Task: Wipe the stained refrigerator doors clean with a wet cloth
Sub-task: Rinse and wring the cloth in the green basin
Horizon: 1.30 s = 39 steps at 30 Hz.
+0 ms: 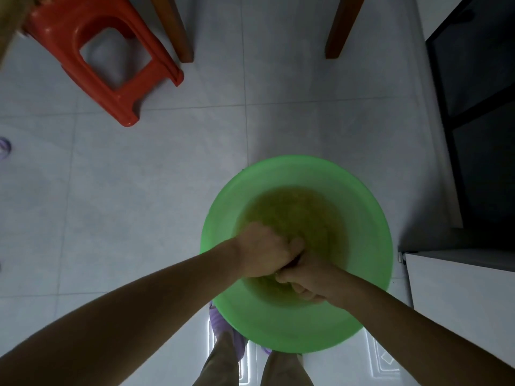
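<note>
A green plastic basin [370, 246] stands on the tiled floor and holds murky yellowish water [301, 213]. Both my hands are inside it, pressed together over the water. My left hand [262, 250] is curled into a fist around a cloth [289, 267], of which only a dark sliver shows between the hands. My right hand [303, 282] grips the same cloth from the other side, fingers curled under. The cloth is almost wholly hidden. The dark refrigerator front [485, 121] rises at the right edge.
A red plastic stool [92, 51] stands at the upper left. Two wooden chair legs [178, 29] are at the top. A white cabinet corner [459, 296] juts in at the right. My feet in purple slippers [223, 330] are just behind the basin.
</note>
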{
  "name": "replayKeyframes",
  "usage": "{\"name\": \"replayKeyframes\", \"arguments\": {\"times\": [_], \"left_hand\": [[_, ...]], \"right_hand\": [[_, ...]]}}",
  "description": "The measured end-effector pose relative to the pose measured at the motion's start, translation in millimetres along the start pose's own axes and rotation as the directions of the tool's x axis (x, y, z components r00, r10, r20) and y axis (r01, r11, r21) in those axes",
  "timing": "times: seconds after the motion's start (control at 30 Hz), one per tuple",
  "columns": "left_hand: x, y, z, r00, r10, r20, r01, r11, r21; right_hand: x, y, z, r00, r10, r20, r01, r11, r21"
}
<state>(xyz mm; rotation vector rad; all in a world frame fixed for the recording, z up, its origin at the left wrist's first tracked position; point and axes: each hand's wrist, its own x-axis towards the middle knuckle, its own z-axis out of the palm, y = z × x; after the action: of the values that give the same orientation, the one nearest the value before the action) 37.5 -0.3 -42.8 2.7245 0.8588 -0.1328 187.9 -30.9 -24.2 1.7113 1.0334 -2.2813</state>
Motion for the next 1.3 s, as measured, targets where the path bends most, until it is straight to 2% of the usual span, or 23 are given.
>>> {"name": "replayKeyframes", "arguments": {"times": [0.03, 0.07, 0.1, 0.13, 0.17, 0.2, 0.23, 0.3, 0.37, 0.43, 0.53, 0.57, 0.6, 0.7, 0.77, 0.83, 0.87, 0.9, 0.97, 1.03, 1.1, 1.17, 1.3], "left_hand": [[0, 4, -2, 0.995, -0.068, -0.07, 0.066, 0.998, -0.022], [-1, 7, -4, 0.98, -0.196, -0.04, 0.19, 0.975, -0.119], [-6, 14, 0, 0.928, -0.372, 0.026, 0.366, 0.897, -0.247], [-10, 21, 2, 0.851, -0.502, 0.153, 0.516, 0.747, -0.42], [-13, 25, 6, 0.774, -0.544, 0.325, 0.612, 0.51, -0.604], [-14, 27, 10, 0.735, -0.525, 0.428, 0.626, 0.284, -0.727], [-17, 30, 13, 0.734, -0.48, 0.481, 0.588, 0.094, -0.803], [-23, 39, 10, 0.769, -0.411, 0.491, 0.473, -0.152, -0.868], [-30, 43, 7, 0.757, -0.414, 0.505, 0.425, -0.275, -0.862], [-34, 44, 4, 0.71, -0.475, 0.52, 0.395, -0.342, -0.853], [-33, 41, -1, 0.564, -0.59, 0.577, 0.353, -0.46, -0.815], [-32, 41, -2, 0.54, -0.625, 0.564, 0.352, -0.441, -0.825], [-32, 40, -4, 0.553, -0.646, 0.526, 0.366, -0.378, -0.85], [-30, 42, -14, 0.712, -0.565, 0.417, 0.401, -0.161, -0.902], [-33, 41, -15, 0.787, -0.506, 0.353, 0.435, 0.049, -0.899], [-37, 34, -14, 0.798, -0.503, 0.332, 0.495, 0.233, -0.837], [-40, 28, -16, 0.786, -0.513, 0.345, 0.532, 0.275, -0.801], [-43, 22, -19, 0.768, -0.526, 0.365, 0.564, 0.286, -0.774], [-52, 11, -30, 0.741, -0.53, 0.413, 0.601, 0.247, -0.761], [-60, 5, -48, 0.741, -0.466, 0.484, 0.62, 0.196, -0.76], [-66, 3, -66, 0.749, -0.384, 0.54, 0.637, 0.192, -0.747], [-69, 2, -88, 0.768, -0.347, 0.537, 0.627, 0.24, -0.741], [-72, -3, -120, 0.777, -0.392, 0.493, 0.603, 0.235, -0.763]], "right_hand": [[-1, 1, -4, 0.999, -0.005, 0.032, 0.002, 0.996, 0.092], [-3, 3, -8, 0.999, -0.041, 0.033, 0.034, 0.981, 0.191], [-1, 7, -11, 0.999, -0.048, -0.012, 0.049, 0.946, 0.322], [1, 13, -14, 0.996, -0.046, -0.072, 0.073, 0.896, 0.437], [2, 19, -14, 0.989, -0.034, -0.144, 0.101, 0.867, 0.488], [3, 25, -12, 0.982, -0.019, -0.19, 0.11, 0.87, 0.481], [3, 30, -6, 0.977, -0.021, -0.211, 0.118, 0.882, 0.457], [3, 35, 2, 0.964, -0.044, -0.264, 0.167, 0.87, 0.465], [4, 35, 2, 0.938, -0.048, -0.345, 0.235, 0.818, 0.525], [2, 29, -1, 0.919, -0.043, -0.392, 0.28, 0.771, 0.572], [-6, 18, -4, 0.884, -0.046, -0.466, 0.344, 0.737, 0.581], [-11, 13, -4, 0.876, -0.047, -0.48, 0.359, 0.729, 0.584], [-14, 8, -4, 0.872, -0.048, -0.488, 0.37, 0.717, 0.591], [-23, -5, 0, 0.889, -0.068, -0.453, 0.367, 0.697, 0.616], [-30, -13, 1, 0.903, -0.148, -0.403, 0.376, 0.725, 0.577], [-41, -19, -5, 0.907, -0.232, -0.351, 0.386, 0.788, 0.479], [-47, -21, -10, 0.909, -0.259, -0.326, 0.383, 0.827, 0.411], [-50, -20, -17, 0.904, -0.267, -0.333, 0.37, 0.881, 0.295], [-57, -18, -27, 0.862, -0.311, -0.401, 0.293, 0.95, -0.107], [-68, -18, -28, 0.807, -0.379, -0.454, 0.203, 0.899, -0.389], [-80, -20, -21, 0.77, -0.426, -0.476, 0.235, 0.882, -0.41], [-95, -25, -12, 0.691, -0.473, -0.546, 0.238, 0.863, -0.446], [-121, -33, 6, 0.501, -0.561, -0.659, 0.041, 0.776, -0.63]]}}
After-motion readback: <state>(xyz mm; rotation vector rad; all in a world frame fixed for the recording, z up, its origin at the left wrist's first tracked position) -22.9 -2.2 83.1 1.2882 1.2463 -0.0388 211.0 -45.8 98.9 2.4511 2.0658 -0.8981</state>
